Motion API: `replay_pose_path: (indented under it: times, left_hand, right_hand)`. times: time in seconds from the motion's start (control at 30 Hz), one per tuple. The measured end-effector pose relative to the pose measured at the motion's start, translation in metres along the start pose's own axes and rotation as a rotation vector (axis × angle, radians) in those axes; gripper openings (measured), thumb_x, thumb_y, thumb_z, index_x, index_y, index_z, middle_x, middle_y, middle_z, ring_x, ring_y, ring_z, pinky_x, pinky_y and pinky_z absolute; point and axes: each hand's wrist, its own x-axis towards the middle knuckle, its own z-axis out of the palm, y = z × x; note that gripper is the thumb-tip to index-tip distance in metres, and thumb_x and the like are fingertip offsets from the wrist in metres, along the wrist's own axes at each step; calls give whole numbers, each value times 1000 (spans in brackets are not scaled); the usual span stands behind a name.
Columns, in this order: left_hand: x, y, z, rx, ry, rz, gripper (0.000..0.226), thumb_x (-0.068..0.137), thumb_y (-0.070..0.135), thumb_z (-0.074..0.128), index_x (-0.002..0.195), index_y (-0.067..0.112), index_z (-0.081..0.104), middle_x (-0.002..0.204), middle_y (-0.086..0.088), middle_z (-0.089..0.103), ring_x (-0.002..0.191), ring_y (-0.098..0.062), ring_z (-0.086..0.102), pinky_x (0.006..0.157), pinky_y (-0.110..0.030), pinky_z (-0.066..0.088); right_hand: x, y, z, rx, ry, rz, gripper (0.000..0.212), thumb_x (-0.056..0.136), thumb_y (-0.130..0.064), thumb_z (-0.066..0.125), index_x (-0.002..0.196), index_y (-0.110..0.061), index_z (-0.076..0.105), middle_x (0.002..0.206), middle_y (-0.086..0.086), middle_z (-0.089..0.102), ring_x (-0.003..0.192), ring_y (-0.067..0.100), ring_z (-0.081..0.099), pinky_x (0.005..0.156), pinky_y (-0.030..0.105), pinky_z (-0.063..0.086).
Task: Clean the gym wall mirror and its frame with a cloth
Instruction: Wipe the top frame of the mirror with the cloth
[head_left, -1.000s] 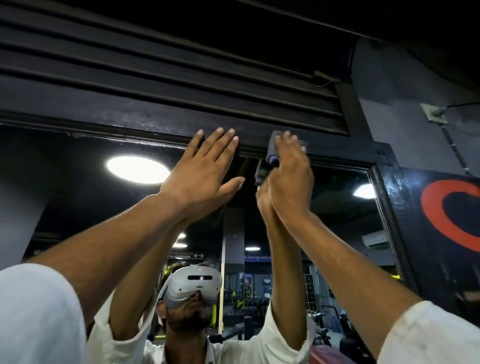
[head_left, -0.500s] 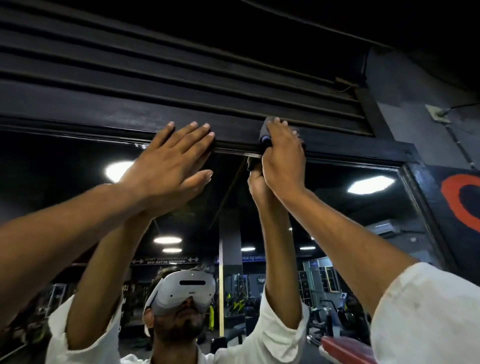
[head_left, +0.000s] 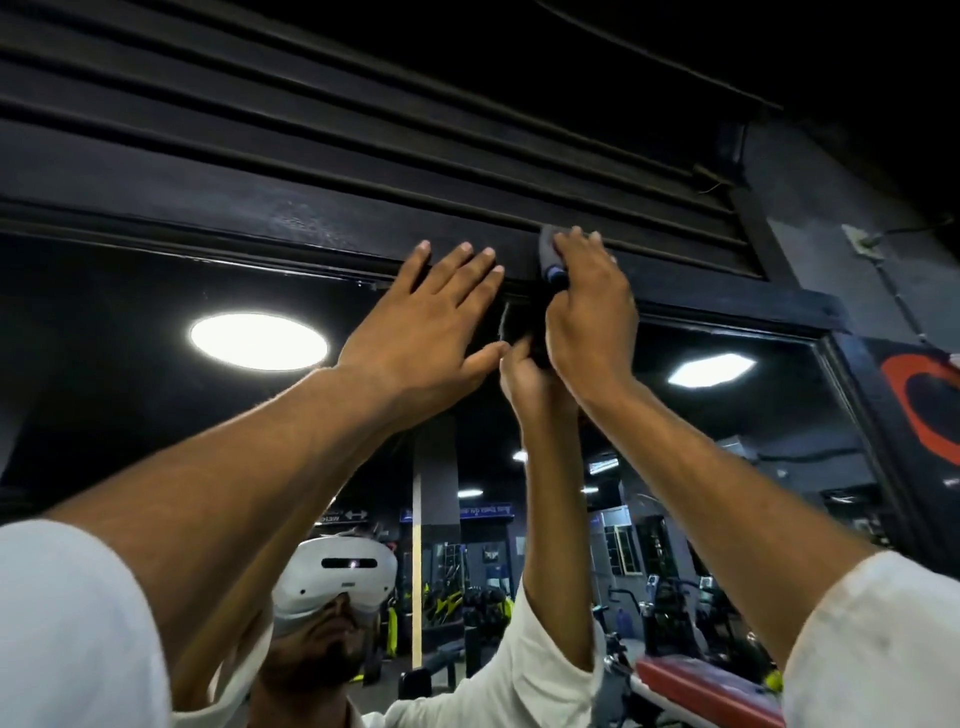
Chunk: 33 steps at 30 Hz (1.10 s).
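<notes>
Left hand (head_left: 431, 317) flat, fingers spread, braced on top frame rail (head_left: 260, 228); right hand (head_left: 589, 306) holds dark cloth (head_left: 549, 252) against that rail, now further left of the right corner; mirror (head_left: 156, 415) below judged outstanding.

1. The left hand (head_left: 431, 322) lay flat on the mirror's top frame rail (head_left: 249, 221), just beside the right hand (head_left: 592, 312) gripping the cloth (head_left: 548, 248); there was no passage between them.
2. Leftward, the rail ran unobstructed.
3. Rightward, it stopped at the corner post (head_left: 852, 405).
4. Ridged slats (head_left: 363, 130) projected above.
</notes>
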Motion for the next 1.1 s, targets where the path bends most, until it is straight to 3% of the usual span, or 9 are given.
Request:
replay_pose_path:
  times: [0.07,0.17,0.23,0.3,0.37,0.5,0.77,0.97,1.1]
  left_hand:
    - [0,1,0,5,-9,-3,82,106,67,20,171,19,4,180,-2,0,165,-18,-6,133,-49,-6]
    - [2,5,2,15,-7,0,82,106,66,18,171,19,4,180,-2,0,165,-19,-6,133,-50,-6]
    - [2,5,2,12,-7,-1,83,105,67,16,171,18,5,180,-3,1,165,-19,-5,134,-50,-4]
    - [2,4,2,15,1,-3,84,104,67,12,171,18,6,180,-3,2,166,-20,-4,134,-51,-3]
    - [3,4,2,22,-2,3,85,102,67,11,171,18,7,180,-4,3,166,-20,-2,134,-51,-3]
    - [2,5,3,23,-2,-10,85,102,68,11,171,19,8,179,-3,5,166,-19,-1,134,-50,-3]
    - [-2,9,-4,31,-35,-12,84,102,67,14,171,19,10,179,-2,5,166,-18,-2,134,-48,-3]
    - [-21,-23,-20,10,-56,7,84,102,65,20,172,19,11,179,0,7,165,-15,0,134,-44,-2]
    - [-38,-66,-32,30,-62,-45,85,102,69,17,172,21,10,179,1,7,165,-14,1,134,-47,0]
  right_hand:
    - [13,14,-11,-22,52,108,51,96,9,45,141,-8,63,148,10,61,147,27,45,128,47,28]
    - [22,17,-8,-21,47,169,40,92,8,43,111,-15,71,114,6,70,117,30,61,105,57,48]
    - [17,6,3,29,-18,85,44,94,5,45,121,-17,70,129,7,70,127,28,61,109,56,48]
    - [11,1,5,60,-121,-39,50,98,1,46,143,-13,62,150,7,59,145,22,49,122,48,38]
    - [8,9,-3,19,-161,-118,54,99,0,44,150,-14,56,159,5,51,151,17,40,127,42,31]
    - [-9,32,-12,58,7,135,56,99,9,44,149,-14,56,159,2,50,154,14,36,127,42,29]
    - [-25,-9,-3,66,-36,-29,54,99,3,51,151,-11,54,160,8,49,153,22,38,126,42,33]
    - [-1,-10,11,134,39,224,53,95,11,49,142,-11,62,155,8,55,152,25,39,125,50,32]
    - [-10,-45,21,185,-105,7,61,95,13,47,151,-12,53,163,7,45,158,22,27,132,42,14]
